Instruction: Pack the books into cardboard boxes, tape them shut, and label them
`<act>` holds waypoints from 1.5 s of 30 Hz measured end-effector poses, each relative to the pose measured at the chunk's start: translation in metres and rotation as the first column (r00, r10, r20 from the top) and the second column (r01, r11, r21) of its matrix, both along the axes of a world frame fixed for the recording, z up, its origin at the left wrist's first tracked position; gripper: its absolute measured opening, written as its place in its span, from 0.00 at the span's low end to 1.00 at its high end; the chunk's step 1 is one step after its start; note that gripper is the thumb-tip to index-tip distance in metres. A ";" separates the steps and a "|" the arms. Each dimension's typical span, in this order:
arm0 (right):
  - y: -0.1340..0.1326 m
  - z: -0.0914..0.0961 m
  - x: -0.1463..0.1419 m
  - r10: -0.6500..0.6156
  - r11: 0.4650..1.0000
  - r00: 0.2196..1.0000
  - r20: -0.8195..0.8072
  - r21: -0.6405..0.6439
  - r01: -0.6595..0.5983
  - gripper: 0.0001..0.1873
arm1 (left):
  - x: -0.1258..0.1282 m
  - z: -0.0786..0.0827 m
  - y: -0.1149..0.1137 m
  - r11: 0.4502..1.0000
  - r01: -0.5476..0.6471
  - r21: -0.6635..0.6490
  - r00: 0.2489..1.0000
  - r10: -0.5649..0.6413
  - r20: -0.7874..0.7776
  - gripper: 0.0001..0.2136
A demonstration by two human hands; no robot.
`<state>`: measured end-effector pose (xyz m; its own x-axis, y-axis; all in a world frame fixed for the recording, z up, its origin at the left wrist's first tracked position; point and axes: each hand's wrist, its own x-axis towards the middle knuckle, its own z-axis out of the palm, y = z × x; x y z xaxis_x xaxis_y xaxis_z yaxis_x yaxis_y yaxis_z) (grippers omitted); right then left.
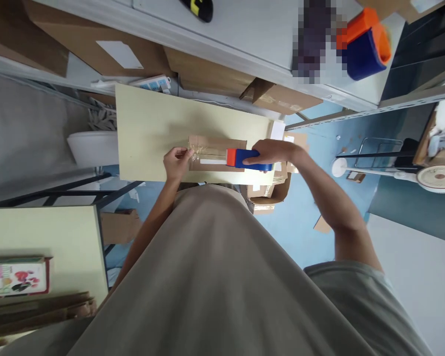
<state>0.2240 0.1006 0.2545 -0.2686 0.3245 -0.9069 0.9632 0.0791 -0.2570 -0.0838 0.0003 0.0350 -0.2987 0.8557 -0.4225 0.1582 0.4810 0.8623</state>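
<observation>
A flat brown cardboard package lies on a small pale yellow table. My right hand grips a blue and orange tape dispenser lying on the package, with clear tape stretched leftward from it. My left hand pinches the free end of the tape at the package's left edge, fingers closed together.
Cardboard boxes sit under a grey shelf behind the table. A second blue and orange dispenser rests on the shelf. A white bin stands left, an open carton on the blue floor, another pale table at lower left.
</observation>
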 end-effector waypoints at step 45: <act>-0.131 -0.067 0.098 -0.579 0.610 0.706 -0.409 0.358 0.707 0.16 | 0.166 0.140 0.015 0.760 0.494 0.422 0.834 -0.278 -0.476 0.13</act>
